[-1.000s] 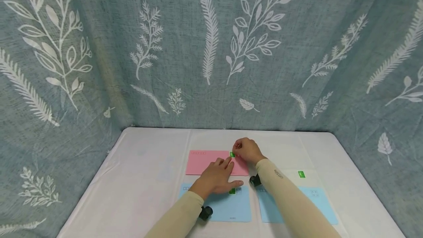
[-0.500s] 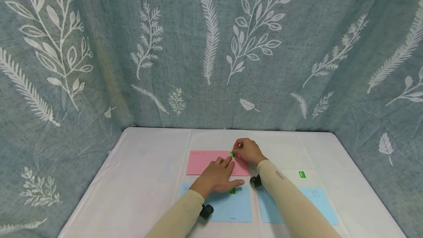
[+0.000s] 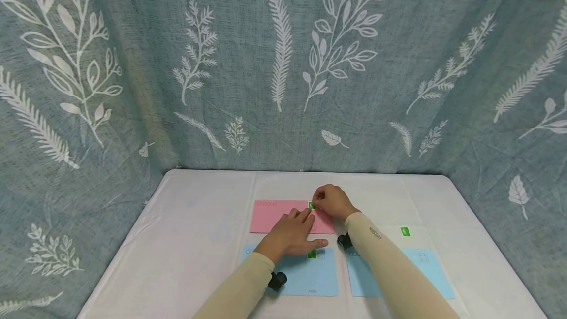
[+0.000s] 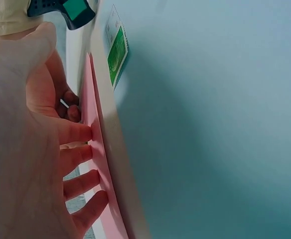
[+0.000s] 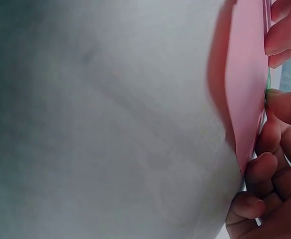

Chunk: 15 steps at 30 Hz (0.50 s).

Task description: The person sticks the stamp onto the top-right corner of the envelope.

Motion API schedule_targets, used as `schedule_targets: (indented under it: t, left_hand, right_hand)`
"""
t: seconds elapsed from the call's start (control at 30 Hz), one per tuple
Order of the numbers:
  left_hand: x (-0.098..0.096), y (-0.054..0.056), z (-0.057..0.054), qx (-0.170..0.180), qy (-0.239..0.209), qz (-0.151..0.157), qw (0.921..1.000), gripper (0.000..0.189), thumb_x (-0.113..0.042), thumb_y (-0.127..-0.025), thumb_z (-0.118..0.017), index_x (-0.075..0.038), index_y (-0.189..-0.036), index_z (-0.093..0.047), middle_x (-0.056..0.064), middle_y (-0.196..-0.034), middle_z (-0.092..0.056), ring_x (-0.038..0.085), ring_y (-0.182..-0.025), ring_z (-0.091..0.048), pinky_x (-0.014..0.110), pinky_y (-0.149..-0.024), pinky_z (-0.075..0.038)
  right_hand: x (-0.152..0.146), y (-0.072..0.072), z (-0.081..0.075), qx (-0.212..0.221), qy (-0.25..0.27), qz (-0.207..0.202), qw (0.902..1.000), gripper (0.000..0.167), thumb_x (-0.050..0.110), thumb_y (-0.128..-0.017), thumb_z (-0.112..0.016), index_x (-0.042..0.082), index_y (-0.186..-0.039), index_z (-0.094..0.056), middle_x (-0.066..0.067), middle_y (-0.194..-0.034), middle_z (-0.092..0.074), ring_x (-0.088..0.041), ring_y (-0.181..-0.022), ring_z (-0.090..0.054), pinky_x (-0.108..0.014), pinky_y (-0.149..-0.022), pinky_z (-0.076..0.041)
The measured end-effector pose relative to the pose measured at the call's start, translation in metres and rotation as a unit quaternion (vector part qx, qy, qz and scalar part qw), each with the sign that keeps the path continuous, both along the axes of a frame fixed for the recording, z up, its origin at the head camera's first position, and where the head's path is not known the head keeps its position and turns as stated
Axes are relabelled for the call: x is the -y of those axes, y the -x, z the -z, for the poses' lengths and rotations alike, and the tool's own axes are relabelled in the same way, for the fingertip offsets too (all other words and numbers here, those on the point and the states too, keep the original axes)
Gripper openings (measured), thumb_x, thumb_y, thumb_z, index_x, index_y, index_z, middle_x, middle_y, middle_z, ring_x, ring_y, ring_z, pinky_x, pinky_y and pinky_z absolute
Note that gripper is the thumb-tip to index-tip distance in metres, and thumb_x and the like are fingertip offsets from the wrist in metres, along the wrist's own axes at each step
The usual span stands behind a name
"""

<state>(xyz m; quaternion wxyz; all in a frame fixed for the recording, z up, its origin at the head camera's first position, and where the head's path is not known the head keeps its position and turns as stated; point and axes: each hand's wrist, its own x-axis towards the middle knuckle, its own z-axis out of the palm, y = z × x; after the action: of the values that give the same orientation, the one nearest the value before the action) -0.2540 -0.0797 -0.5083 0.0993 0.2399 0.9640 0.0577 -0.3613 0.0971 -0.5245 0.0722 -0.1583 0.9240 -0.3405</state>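
Note:
A pink envelope [image 3: 270, 218] lies on the white-covered table, a small green stamp [image 3: 311, 205] at its upper right corner. My left hand [image 3: 290, 235] rests spread fingertips on the envelope, its thumb held out over the blue envelope [image 3: 307, 279] in front. That blue envelope carries another green stamp [image 3: 312, 254] beside its printed box. With fingers curled, my right hand [image 3: 334, 202] pinches the right edge of the stamp on the pink envelope. In the right wrist view only a thin green sliver of this stamp [image 5: 268, 78] shows, partly hidden by the thumb.
A second blue envelope [image 3: 427, 272] lies at the right, partly under the right forearm. Behind it a loose green stamp [image 3: 405, 232] lies on the white tablecloth [image 3: 199, 230]. A patterned curtain [image 3: 248, 63] hangs behind the table.
Both hands hold nearly the same pose over the pink envelope. The head view shifts very slightly; no thing has visibly moved on the table.

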Motion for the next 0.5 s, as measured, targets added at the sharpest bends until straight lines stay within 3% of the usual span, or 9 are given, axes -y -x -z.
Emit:
schedule_targets:
  t: [0.2, 0.5]
  left_hand:
    - [-0.001, -0.0013, -0.0026, 0.006, 0.006, 0.001, 1.0, 0.091, -0.078, -0.103, -0.046, -0.01, -0.165, -0.047, 0.006, -0.173, -0.038, 0.03, -0.151, -0.04, 0.05, -0.119, -0.039]
    - [-0.0007, -0.0003, -0.0039, 0.003, 0.014, 0.001, 0.9999, 0.092, -0.078, -0.103, -0.047, -0.01, -0.165, -0.046, 0.006, -0.172, -0.038, 0.03, -0.15, -0.041, 0.05, -0.119, -0.04]
  right_hand:
    - [-0.0001, 0.0008, 0.0011, 0.0, -0.011, -0.004, 0.9999, 0.016, 0.018, -0.098, -0.081, 0.013, -0.084, -0.076, 0.003, -0.073, -0.066, -0.014, -0.07, -0.059, -0.035, -0.073, -0.051]
    - [0.0008, 0.0022, -0.0015, -0.004, -0.024, -0.004, 0.9997, 0.014, 0.014, -0.1, -0.075, 0.013, -0.086, -0.077, 0.004, -0.078, -0.068, -0.015, -0.075, -0.06, -0.037, -0.079, -0.052]
